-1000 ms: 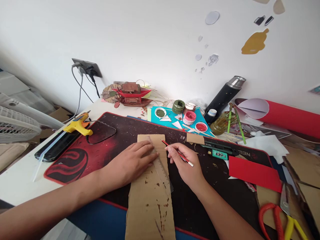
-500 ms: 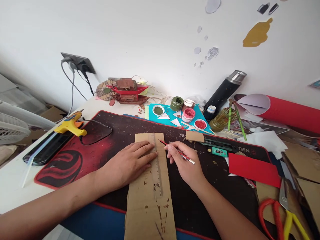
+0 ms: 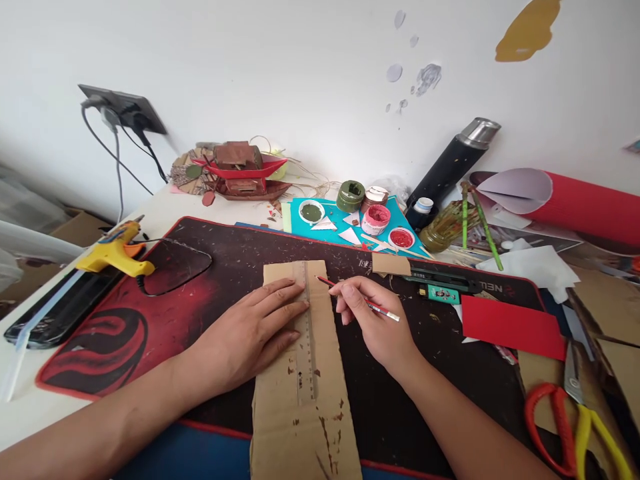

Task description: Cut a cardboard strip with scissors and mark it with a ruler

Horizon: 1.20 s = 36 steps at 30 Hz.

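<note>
A long strip of brown cardboard [image 3: 280, 427], stained with dark flecks, lies lengthwise before me. On it rests a clear plastic ruler [image 3: 306, 373], running roughly along the strip. My left hand [image 3: 260, 320] is laid flat over the ruler's left side and the cardboard, its fingers stretched out and slightly apart. To the right of the strip, my right hand [image 3: 373, 317] pinches a red and dark pencil [image 3: 383, 310]. The pencil's tip points left, over the cardboard near its far right edge and just right of the ruler; whether it touches the cardboard I cannot tell.
A dark mat [image 3: 400, 413] lies under the work. Left is a yellow glue gun [image 3: 117, 257] with its cord. Behind are open paint jars [image 3: 376, 219], a model boat [image 3: 240, 170] and a black flask [image 3: 450, 167]. Right are red card [image 3: 513, 327] and scissors [image 3: 553, 420].
The ruler's near end has swung left on the cardboard, with my left hand still over it. The pencil remains in my right hand. The camera view has shifted slightly.
</note>
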Tool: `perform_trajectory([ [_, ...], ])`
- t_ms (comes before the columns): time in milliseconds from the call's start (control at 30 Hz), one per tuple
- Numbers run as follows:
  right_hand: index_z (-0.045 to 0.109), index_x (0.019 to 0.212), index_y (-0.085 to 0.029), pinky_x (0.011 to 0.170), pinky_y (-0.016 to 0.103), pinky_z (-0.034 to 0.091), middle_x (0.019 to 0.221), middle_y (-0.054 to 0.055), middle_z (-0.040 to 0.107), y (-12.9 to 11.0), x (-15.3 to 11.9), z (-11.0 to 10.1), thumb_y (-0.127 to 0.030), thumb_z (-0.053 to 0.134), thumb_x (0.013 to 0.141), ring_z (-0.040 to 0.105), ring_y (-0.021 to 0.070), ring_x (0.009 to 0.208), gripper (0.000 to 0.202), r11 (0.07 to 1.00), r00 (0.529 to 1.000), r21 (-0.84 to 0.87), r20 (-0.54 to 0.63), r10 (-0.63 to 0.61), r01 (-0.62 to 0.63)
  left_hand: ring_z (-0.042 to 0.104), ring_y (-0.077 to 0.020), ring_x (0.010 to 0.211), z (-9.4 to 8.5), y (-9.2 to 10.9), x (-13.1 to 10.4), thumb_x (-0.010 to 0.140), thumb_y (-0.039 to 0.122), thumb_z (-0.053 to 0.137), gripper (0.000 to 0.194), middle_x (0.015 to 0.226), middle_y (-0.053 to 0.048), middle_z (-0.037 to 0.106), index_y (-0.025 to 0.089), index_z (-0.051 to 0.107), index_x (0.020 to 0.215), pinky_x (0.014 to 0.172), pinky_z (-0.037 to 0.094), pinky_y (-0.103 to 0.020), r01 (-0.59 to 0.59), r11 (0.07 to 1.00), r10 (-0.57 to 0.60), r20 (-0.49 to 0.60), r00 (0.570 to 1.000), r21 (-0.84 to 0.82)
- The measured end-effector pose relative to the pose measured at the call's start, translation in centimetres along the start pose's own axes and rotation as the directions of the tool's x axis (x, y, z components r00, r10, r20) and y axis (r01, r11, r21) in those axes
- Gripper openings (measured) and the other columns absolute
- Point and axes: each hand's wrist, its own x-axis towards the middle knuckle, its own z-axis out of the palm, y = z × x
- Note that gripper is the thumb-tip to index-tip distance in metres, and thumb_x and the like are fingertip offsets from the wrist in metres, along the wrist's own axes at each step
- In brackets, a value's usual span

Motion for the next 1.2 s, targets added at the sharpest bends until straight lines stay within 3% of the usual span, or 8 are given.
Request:
perform_trajectory([
  [433, 0.081, 0.095, -0.019, 0.057, 0.026, 0.049, 0.074, 0.001, 0.068, -0.09, -0.05, 0.19, -0.058, 0.067, 0.107, 0.062, 0.0128, 0.059, 0.043, 0.999, 1.0, 0.033, 0.0, 0.009, -0.009, 0.053, -0.0288, 0.155, 0.04, 0.27, 0.39, 0.113, 0.031, 0.053, 0.042, 0.16, -0.014, 0.063, 0.015, 0.06, 0.152, 0.125, 0.052, -0.048, -0.034, 0.999, 0.034, -0.028, 0.999, 0.035],
  [933, 0.08, 0.095, -0.019, 0.057, 0.026, 0.048, 0.073, 0.0, 0.067, 0.1, -0.1, 0.27, -0.054, 0.066, 0.109, 0.062, 0.013, 0.059, 0.04, 1.0, 1.0, 0.017, -0.001, -0.014, 0.014, 0.053, -0.0287, 0.154, 0.0, 0.4, 0.45, 0.114, 0.031, 0.052, 0.042, 0.161, -0.013, 0.063, 0.015, 0.06, 0.152, 0.125, 0.051, -0.047, -0.033, 0.997, 0.034, -0.012, 0.999, 0.064],
  [1067, 0.081, 0.095, -0.019, 0.056, 0.025, 0.048, 0.073, 0.0, 0.068, 0.14, -0.17, 0.27, -0.053, 0.065, 0.109, 0.062, 0.0124, 0.058, 0.04, 1.0, 1.0, 0.012, -0.014, -0.024, 0.024, 0.064, -0.0331, 0.139, -0.36, 0.75, 0.5, 0.113, 0.035, 0.054, 0.042, 0.149, -0.016, 0.07, 0.015, 0.063, 0.148, 0.112, 0.057, -0.051, -0.035, 0.986, 0.041, -0.038, 0.998, 0.165],
  [1200, 0.081, 0.094, -0.02, 0.055, 0.024, 0.049, 0.072, 0.0, 0.068, 0.1, -0.18, 0.28, -0.053, 0.065, 0.109, 0.061, 0.0124, 0.057, 0.039, 0.999, 0.999, -0.003, -0.031, -0.04, 0.04, 0.07, -0.0351, 0.121, -0.6, 0.85, 0.32, 0.112, 0.043, 0.058, 0.041, 0.135, -0.014, 0.075, 0.021, 0.067, 0.145, 0.098, 0.061, -0.052, -0.042, 0.965, 0.052, -0.029, 0.998, 0.259],
])
